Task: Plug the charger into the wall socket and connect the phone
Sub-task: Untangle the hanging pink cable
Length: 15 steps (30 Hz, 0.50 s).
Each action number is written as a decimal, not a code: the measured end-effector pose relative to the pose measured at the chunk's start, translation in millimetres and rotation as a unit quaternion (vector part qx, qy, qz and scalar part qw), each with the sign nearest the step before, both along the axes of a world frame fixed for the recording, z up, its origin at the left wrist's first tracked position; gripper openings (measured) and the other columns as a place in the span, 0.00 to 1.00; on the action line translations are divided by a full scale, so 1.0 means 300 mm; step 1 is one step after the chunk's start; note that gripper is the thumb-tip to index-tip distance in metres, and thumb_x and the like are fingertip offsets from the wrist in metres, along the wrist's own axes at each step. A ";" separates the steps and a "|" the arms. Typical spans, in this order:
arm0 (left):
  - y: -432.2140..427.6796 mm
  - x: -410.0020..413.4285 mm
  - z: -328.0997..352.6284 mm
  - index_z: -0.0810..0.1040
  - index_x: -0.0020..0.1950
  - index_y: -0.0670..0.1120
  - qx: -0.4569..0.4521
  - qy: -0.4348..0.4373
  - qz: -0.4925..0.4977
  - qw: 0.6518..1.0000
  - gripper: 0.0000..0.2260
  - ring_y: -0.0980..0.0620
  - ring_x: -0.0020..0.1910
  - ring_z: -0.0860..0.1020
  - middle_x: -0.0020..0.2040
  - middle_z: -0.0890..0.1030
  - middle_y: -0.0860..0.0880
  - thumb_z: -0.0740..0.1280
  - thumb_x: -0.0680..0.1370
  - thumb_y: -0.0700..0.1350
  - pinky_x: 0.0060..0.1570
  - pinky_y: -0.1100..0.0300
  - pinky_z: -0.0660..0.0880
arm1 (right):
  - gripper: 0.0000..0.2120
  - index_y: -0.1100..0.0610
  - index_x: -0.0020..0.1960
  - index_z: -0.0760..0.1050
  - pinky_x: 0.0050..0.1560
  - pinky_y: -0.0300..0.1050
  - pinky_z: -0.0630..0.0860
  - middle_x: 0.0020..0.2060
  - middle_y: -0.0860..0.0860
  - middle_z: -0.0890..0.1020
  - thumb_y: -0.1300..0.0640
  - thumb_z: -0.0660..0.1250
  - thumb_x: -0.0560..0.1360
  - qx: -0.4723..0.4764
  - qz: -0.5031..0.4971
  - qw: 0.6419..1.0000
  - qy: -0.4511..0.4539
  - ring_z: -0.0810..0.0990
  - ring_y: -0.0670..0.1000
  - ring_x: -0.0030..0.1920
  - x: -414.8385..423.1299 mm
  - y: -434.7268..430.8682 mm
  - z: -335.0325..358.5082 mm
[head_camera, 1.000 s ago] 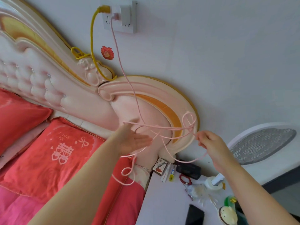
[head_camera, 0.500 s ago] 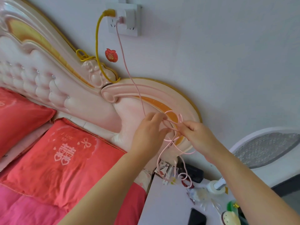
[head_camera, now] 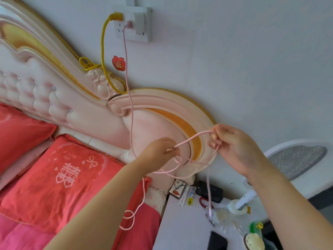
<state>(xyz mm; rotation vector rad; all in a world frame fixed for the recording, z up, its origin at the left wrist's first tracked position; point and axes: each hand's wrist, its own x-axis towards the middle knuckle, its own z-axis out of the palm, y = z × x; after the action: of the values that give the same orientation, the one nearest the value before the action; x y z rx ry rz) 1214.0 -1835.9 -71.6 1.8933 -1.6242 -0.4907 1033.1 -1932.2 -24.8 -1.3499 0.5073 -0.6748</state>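
A white charger (head_camera: 138,20) sits plugged in the wall socket (head_camera: 132,34), top centre. Its pink cable (head_camera: 128,73) hangs down across the headboard and tangles into loops between my hands. My left hand (head_camera: 159,152) pinches the cable at one side of the tangle. My right hand (head_camera: 234,147) pinches a loop of it further right and a little higher. One end of the cable dangles down to the bedside table; another loop hangs over the bed. The black phone (head_camera: 217,240) lies flat on the white bedside table (head_camera: 180,228) near the bottom edge.
A yellow cable (head_camera: 103,51) is plugged in the same socket and runs behind the pink headboard (head_camera: 54,98). Red pillows (head_camera: 59,177) lie on the bed at left. Small boxes, a black case, a tape roll and a round toy crowd the table's far side.
My hands have moved apart, drawing the cable loops wider. The right hand has gone right and the left hand down a little.
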 end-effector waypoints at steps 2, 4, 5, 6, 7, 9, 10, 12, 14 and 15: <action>0.017 0.017 -0.002 0.80 0.44 0.48 0.019 0.056 0.033 0.998 0.07 0.63 0.31 0.71 0.33 0.75 0.57 0.63 0.77 0.45 0.35 0.72 0.66 | 0.17 0.53 0.25 0.74 0.39 0.41 0.64 0.23 0.47 0.69 0.55 0.58 0.72 0.056 -0.023 0.997 -0.052 0.66 0.48 0.28 -0.015 -0.017 0.001; 0.029 0.025 0.003 0.79 0.43 0.48 0.040 0.066 0.032 0.996 0.06 0.61 0.29 0.69 0.31 0.74 0.56 0.64 0.77 0.45 0.33 0.71 0.65 | 0.13 0.55 0.28 0.73 0.39 0.41 0.64 0.23 0.47 0.69 0.53 0.59 0.70 0.087 -0.060 0.991 -0.081 0.66 0.47 0.28 -0.031 -0.037 -0.012; 0.031 0.030 0.005 0.77 0.41 0.50 0.043 0.065 0.026 0.997 0.05 0.57 0.33 0.72 0.33 0.76 0.55 0.64 0.77 0.45 0.37 0.68 0.67 | 0.13 0.56 0.31 0.70 0.40 0.42 0.64 0.23 0.47 0.69 0.53 0.59 0.71 0.105 -0.079 0.987 -0.088 0.66 0.47 0.27 -0.037 -0.047 -0.023; 0.032 0.035 0.008 0.75 0.40 0.51 0.042 0.057 0.022 0.997 0.05 0.53 0.38 0.74 0.37 0.78 0.53 0.65 0.76 0.45 0.42 0.64 0.69 | 0.14 0.56 0.32 0.68 0.41 0.42 0.64 0.22 0.46 0.68 0.53 0.57 0.74 0.129 -0.098 0.982 -0.095 0.67 0.46 0.27 -0.044 -0.059 -0.039; 0.032 0.041 0.013 0.74 0.40 0.52 0.040 0.041 0.021 0.998 0.05 0.52 0.41 0.74 0.39 0.79 0.53 0.65 0.75 0.44 0.45 0.62 0.69 | 0.16 0.56 0.32 0.67 0.41 0.41 0.64 0.22 0.46 0.68 0.53 0.55 0.77 0.157 -0.117 0.975 -0.105 0.67 0.46 0.26 -0.053 -0.071 -0.054; 0.032 0.053 0.026 0.75 0.41 0.51 0.014 0.011 0.039 0.999 0.05 0.53 0.45 0.75 0.39 0.79 0.55 0.65 0.75 0.42 0.47 0.61 0.68 | 0.22 0.53 0.29 0.70 0.41 0.40 0.64 0.21 0.45 0.68 0.53 0.52 0.79 0.197 -0.148 0.961 -0.123 0.68 0.44 0.24 -0.071 -0.088 -0.077; 0.034 0.057 0.035 0.75 0.41 0.51 -0.012 0.015 0.058 0.998 0.06 0.52 0.45 0.76 0.37 0.79 0.56 0.65 0.75 0.41 0.48 0.60 0.68 | 0.24 0.52 0.27 0.72 0.41 0.40 0.64 0.21 0.45 0.68 0.53 0.51 0.80 0.201 -0.158 0.959 -0.119 0.69 0.44 0.23 -0.079 -0.092 -0.086; 0.036 0.057 0.068 0.74 0.38 0.51 -0.064 0.098 0.088 0.989 0.10 0.50 0.41 0.79 0.34 0.79 0.55 0.63 0.76 0.39 0.49 0.58 0.73 | 0.24 0.51 0.28 0.71 0.41 0.39 0.64 0.21 0.44 0.68 0.52 0.51 0.80 0.200 -0.168 0.960 -0.100 0.69 0.44 0.23 -0.087 -0.090 -0.098; 0.030 0.038 0.108 0.73 0.38 0.49 -0.105 0.228 0.081 0.965 0.11 0.51 0.32 0.77 0.31 0.76 0.51 0.60 0.78 0.38 0.41 0.55 0.76 | 0.20 0.52 0.31 0.68 0.41 0.39 0.64 0.21 0.45 0.68 0.51 0.51 0.80 0.212 -0.166 0.959 -0.091 0.68 0.44 0.24 -0.084 -0.083 -0.107; 0.023 0.028 0.126 0.73 0.38 0.48 -0.122 0.276 0.076 0.950 0.11 0.52 0.27 0.74 0.30 0.74 0.50 0.59 0.79 0.38 0.33 0.57 0.75 | 0.18 0.53 0.33 0.67 0.41 0.39 0.64 0.22 0.45 0.68 0.51 0.52 0.80 0.213 -0.166 0.959 -0.083 0.68 0.44 0.24 -0.080 -0.080 -0.107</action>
<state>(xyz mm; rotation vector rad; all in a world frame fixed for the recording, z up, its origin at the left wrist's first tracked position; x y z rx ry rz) 1222.3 -1829.0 -33.7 1.5055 -1.1063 -0.6507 1009.2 -1956.3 -56.9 -0.8014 0.7062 -0.8854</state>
